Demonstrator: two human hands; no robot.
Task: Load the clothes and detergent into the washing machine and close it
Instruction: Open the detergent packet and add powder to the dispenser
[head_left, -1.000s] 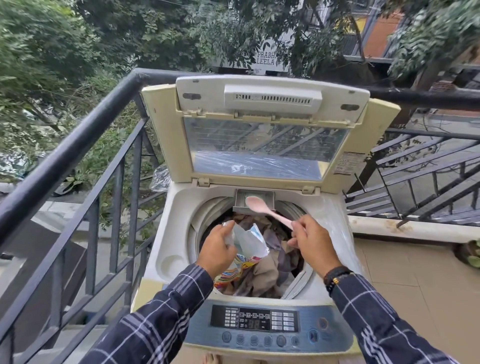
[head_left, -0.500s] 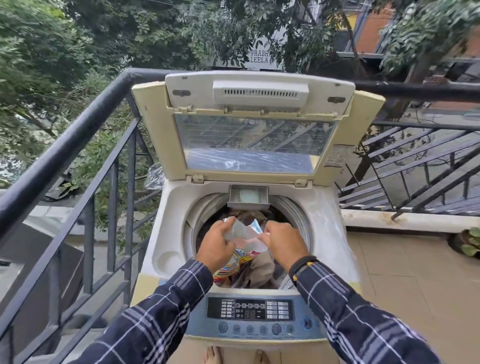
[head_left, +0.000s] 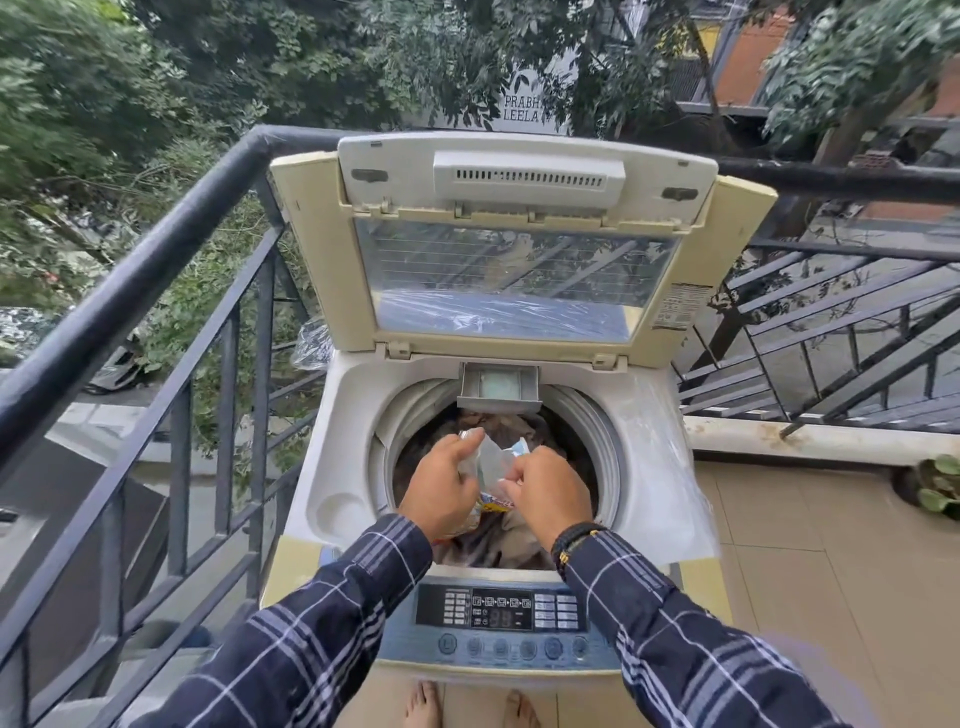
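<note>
Head view is showing the washing machine (head_left: 332, 467) with its lid (head_left: 519, 270) standing fully open and the clothes (head_left: 519, 543) already lying heaped in the drum, so loading is looking done. The detergent drawer (head_left: 498, 387) is sitting pulled out at the back rim; whether powder is lying in it I cannot tell. What is remaining, by my judgement, is finishing with the detergent, pushing the drawer in and lowering the lid. The left hand (head_left: 441, 493) and right hand (head_left: 548, 496) are both hovering over the drum mouth with fingers curled tight, pinching the two sides of the crinkled detergent packet (head_left: 491, 460) between them, just above the clothes.
</note>
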